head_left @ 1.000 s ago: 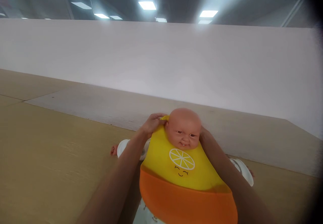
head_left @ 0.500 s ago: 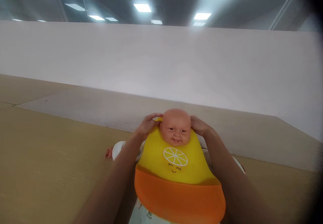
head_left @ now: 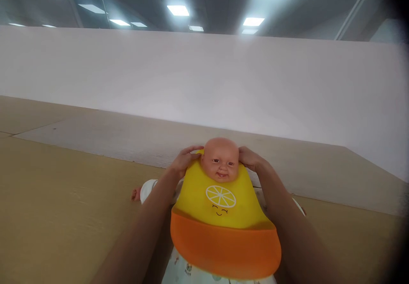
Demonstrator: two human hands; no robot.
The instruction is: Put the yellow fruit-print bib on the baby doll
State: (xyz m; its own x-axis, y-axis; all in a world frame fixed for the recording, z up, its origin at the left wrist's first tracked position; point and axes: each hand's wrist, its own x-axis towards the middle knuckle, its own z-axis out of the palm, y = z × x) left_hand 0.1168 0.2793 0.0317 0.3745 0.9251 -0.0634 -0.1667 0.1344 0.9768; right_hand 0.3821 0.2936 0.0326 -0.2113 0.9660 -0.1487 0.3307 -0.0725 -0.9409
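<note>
A baby doll (head_left: pixel 221 158) lies on its back with a bib (head_left: pixel 217 211) over its chest. The bib is yellow with a white citrus slice and a smiling face, and has an orange catch pocket (head_left: pixel 225 250) at the bottom. My left hand (head_left: pixel 185 159) grips the bib's yellow neck strap beside the doll's head, thumb on top. On the other side of the head, my right hand (head_left: pixel 251 158) is closed at the neck part of the bib, its fingertips hidden behind the head. Whether the strap ends are joined cannot be seen.
The doll's white-sleeved arm (head_left: pixel 147 191) sticks out on the left, and patterned white clothing (head_left: pixel 188 271) shows below the bib. A tan surface (head_left: pixel 64 198) lies under the doll. Beyond is a pale wall (head_left: pixel 204 75) with dark glass above, showing ceiling lights.
Both hands stay at the doll's neck with almost no movement. The bib's lower edge sits slightly higher, and the whole view has shifted a little.
</note>
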